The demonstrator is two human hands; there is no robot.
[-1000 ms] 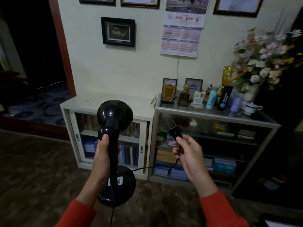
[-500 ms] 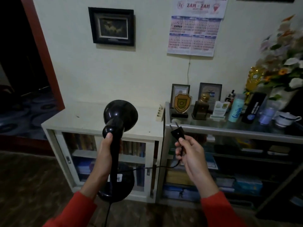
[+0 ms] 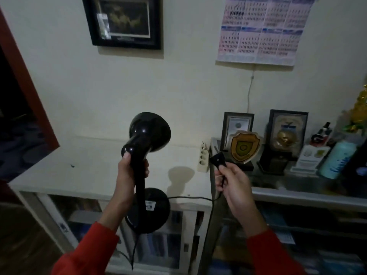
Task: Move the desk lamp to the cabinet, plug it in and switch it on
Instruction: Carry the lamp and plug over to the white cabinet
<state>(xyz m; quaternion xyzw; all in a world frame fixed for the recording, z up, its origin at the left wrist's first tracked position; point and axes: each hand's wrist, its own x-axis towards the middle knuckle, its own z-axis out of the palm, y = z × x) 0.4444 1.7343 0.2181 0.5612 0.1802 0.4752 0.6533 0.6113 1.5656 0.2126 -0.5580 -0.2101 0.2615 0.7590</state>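
My left hand grips the stem of the black desk lamp, which hangs in the air above the front edge of the white cabinet. The lamp's round base sits low, its shade faces the wall. My right hand pinches the lamp's black plug, held just right of a white power strip lying at the cabinet's right end. The black cord runs from the base to my right hand.
A glass-topped shelf unit stands right of the cabinet with plaques, a framed medal and a teal bottle. A framed picture and calendar hang on the wall. A dark doorway opens left.
I have stepped closer to the cabinet. The lamp has risen over the cabinet's front edge, and the plug has come up near the power strip.
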